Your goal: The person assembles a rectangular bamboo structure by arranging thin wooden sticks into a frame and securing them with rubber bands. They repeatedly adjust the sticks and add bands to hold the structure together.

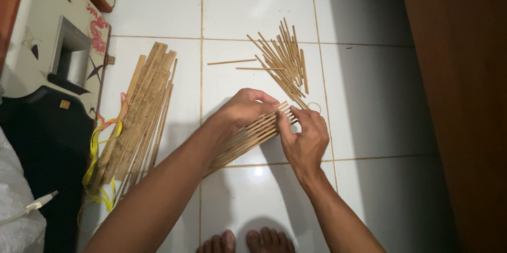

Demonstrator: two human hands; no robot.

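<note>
My left hand (pixel 244 109) grips a bundle of thin bamboo sticks (pixel 248 139) laid flat side by side, slanting from lower left to upper right. My right hand (pixel 304 136) pinches the upper ends of the same bundle, thumb and fingers on the stick tips. A loose pile of short bamboo sticks (pixel 285 60) lies on the white tiled floor just beyond both hands, with two single sticks (pixel 232 62) apart to its left. A small rubber band ring (pixel 314 106) lies by my right hand's knuckles.
A stack of wide, long bamboo slats (pixel 137 121) tied with yellow and pink string (pixel 96 147) lies at the left. A black mat (pixel 47 147) and patterned panel sit far left, a dark wooden panel (pixel 465 100) at right. My toes (pixel 245 242) show at the bottom.
</note>
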